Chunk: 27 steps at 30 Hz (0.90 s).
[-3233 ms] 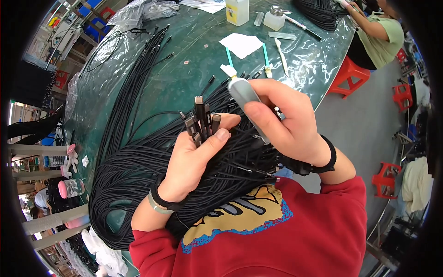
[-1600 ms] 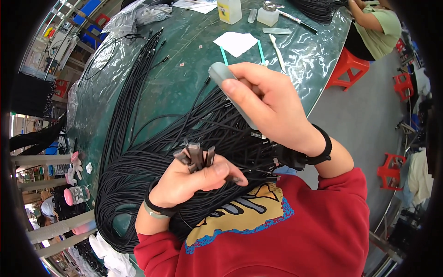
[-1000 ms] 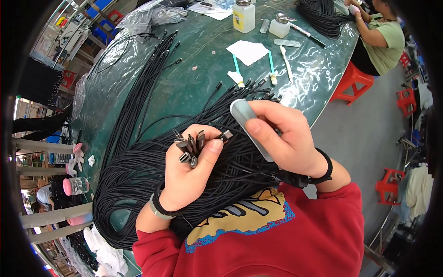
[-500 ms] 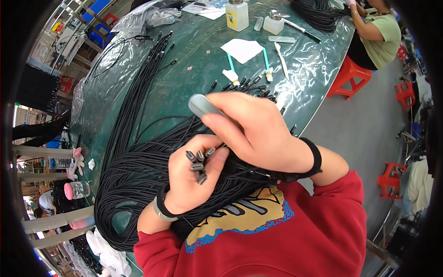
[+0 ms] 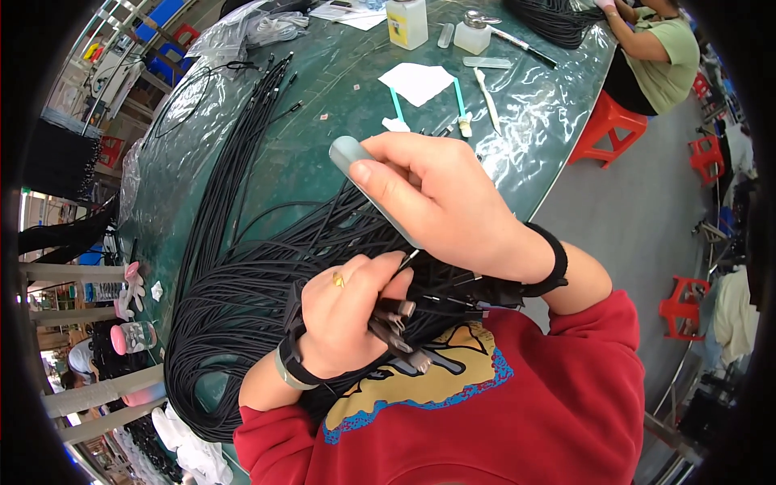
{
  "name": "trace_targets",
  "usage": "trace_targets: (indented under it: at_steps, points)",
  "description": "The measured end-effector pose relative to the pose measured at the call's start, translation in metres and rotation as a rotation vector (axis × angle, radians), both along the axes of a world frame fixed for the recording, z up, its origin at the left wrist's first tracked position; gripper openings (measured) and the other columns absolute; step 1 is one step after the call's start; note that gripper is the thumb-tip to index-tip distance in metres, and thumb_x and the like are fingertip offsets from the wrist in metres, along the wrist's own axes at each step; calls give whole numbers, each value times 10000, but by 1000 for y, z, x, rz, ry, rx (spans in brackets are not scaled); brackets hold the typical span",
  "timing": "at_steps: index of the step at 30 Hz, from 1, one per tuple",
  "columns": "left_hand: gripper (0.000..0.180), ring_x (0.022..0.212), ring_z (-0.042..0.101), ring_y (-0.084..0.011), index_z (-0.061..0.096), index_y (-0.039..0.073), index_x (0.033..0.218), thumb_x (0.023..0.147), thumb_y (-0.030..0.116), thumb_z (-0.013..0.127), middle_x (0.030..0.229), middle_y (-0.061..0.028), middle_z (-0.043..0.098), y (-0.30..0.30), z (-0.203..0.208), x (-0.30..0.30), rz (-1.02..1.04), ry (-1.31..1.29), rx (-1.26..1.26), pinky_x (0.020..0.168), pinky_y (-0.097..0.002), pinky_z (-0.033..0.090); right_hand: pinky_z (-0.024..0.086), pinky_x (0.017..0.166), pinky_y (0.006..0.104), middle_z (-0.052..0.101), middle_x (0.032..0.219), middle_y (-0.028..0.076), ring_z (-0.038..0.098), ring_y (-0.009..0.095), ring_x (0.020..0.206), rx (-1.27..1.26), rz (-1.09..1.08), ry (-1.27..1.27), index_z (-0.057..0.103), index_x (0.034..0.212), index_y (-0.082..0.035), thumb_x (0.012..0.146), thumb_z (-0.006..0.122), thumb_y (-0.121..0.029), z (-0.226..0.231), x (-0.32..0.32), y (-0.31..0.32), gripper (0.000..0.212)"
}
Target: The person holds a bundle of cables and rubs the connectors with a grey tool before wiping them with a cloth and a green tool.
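Observation:
My left hand [image 5: 339, 315] is closed around a small bunch of black cables whose metal plug ends [image 5: 400, 335] stick out by the thumb side, slightly blurred. Pinched in my right hand [image 5: 457, 206] is a translucent grey-green flat strip [image 5: 350, 152] with a rounded end; its lower end points down toward the left hand. A single thin plug tip [image 5: 414, 254] shows between the two hands. Under both hands spreads a large looped heap of black cables [image 5: 234, 303]. More cable ends lie partly hidden behind the right hand.
The green table [image 5: 323, 89] also carries a long cable bundle [image 5: 246, 137], white paper [image 5: 416, 82], two bottles [image 5: 406, 24] [image 5: 472, 36], a marker [image 5: 525, 47] and similar strips [image 5: 487, 62]. A co-worker [image 5: 659, 48] sits at the far right near a red stool [image 5: 610, 133].
My left hand has turned over, swinging the plug ends toward my body and showing its back with a yellow ring. My right hand, still gripping the strip, has tilted and shifted slightly away from me.

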<state>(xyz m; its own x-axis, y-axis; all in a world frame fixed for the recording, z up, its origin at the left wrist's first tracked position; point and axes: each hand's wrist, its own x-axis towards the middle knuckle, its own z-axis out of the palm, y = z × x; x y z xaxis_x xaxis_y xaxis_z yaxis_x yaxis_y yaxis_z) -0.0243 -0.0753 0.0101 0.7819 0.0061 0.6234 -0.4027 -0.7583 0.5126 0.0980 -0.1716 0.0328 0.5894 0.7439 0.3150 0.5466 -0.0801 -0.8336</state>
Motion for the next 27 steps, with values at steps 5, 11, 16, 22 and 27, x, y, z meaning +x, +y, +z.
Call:
trace_targets:
  at_steps: [5,11,16,22,27]
  points:
    - [266,427,457,-172,531,-43,886,632,-45,612,564,-49,460,1,-5,-1,58,-79,186,393,-274,356,346,427,249,483,537,64,442,107,454,-57,93,86,558,847,28,816,533,-116,2,-3,-14,149]
    - [187,425,450,-162,546,-28,875,694,-15,593,569,-57,464,-7,-6,-4,6,-77,262,398,-256,350,340,426,242,450,509,60,411,88,447,-70,13,-156,563,823,23,816,529,-125,-8,2,4,152]
    - [94,491,475,-104,557,-11,856,766,17,554,596,-41,495,-1,-2,-3,113,219,-360,459,-236,373,367,449,253,512,572,81,491,120,492,-76,9,-34,567,867,22,809,524,-95,-6,11,0,138]
    - [129,680,494,-47,556,-22,834,815,105,543,724,-9,572,5,15,5,37,564,-978,618,-213,407,403,528,237,551,728,90,503,127,589,282,94,-286,539,986,41,798,514,-30,-11,-2,-4,202]
    - [165,556,414,-39,551,11,798,818,174,532,642,26,492,20,15,-3,-109,571,-1228,487,-196,326,453,590,290,582,786,146,580,250,655,114,97,-357,544,961,38,738,530,2,2,-14,6,226]
